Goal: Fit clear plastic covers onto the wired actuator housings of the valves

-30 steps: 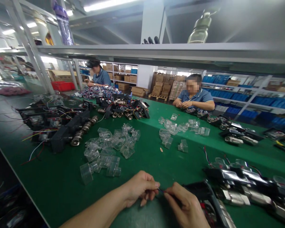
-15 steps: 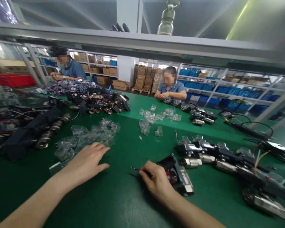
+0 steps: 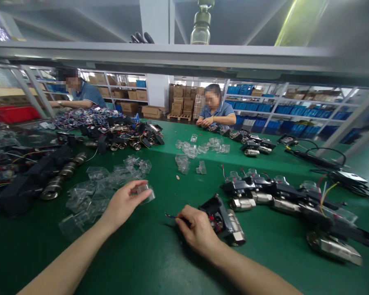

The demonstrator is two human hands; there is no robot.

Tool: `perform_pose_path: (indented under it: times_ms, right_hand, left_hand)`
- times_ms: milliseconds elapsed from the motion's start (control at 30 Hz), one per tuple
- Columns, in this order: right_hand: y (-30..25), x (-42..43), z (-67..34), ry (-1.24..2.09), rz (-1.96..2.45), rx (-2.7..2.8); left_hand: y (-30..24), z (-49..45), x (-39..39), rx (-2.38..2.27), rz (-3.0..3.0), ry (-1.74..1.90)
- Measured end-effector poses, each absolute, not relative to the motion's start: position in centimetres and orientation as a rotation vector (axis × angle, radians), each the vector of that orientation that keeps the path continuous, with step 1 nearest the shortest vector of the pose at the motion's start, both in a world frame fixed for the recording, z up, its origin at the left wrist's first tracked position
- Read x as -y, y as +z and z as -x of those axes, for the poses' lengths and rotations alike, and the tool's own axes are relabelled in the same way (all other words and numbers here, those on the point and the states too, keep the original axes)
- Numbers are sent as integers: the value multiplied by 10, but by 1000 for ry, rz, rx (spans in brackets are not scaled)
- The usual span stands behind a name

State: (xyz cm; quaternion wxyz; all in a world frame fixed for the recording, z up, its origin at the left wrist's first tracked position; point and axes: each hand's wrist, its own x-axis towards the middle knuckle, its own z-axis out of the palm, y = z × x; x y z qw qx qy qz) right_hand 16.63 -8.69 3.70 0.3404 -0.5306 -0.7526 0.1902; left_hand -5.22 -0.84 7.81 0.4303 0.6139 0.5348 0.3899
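Observation:
My left hand (image 3: 124,203) is closed on a clear plastic cover (image 3: 148,195), pinched between thumb and fingers just above the green table. Behind and left of it lies a loose pile of similar clear covers (image 3: 92,192). My right hand (image 3: 195,227) pinches a thin bundle of wires (image 3: 169,216), whose bare ends point left. Beside that hand, a black housing with a metal valve body (image 3: 236,225) rests on the table, its open side showing red parts inside. The hand hides where the wires join it.
A row of black and metal valve assemblies (image 3: 284,205) runs along the right. More assemblies (image 3: 37,172) crowd the left, near a wire heap (image 3: 80,118). Clear covers (image 3: 190,150) lie mid-table. Two co-workers sit opposite, under an overhead shelf (image 3: 172,55) with a bottle (image 3: 201,28).
My left hand has picked up a clear cover from the pile and moved right with its fingers closed. My right hand still holds the wires. The whole view has shifted slightly.

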Motion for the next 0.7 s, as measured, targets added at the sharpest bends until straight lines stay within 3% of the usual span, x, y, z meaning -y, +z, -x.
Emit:
perform_pose_path:
  times_ms: [100, 200, 700]
  right_hand:
    - [36, 87, -166, 478, 1370, 1937]
    - [36, 87, -166, 478, 1360, 1912]
    - [42, 87, -164, 603, 1456, 1775]
  left_hand:
    - [65, 27, 7, -1067, -872, 1037]
    - [50, 11, 8, -932, -644, 1003]
    - [38, 6, 23, -838, -710, 807]
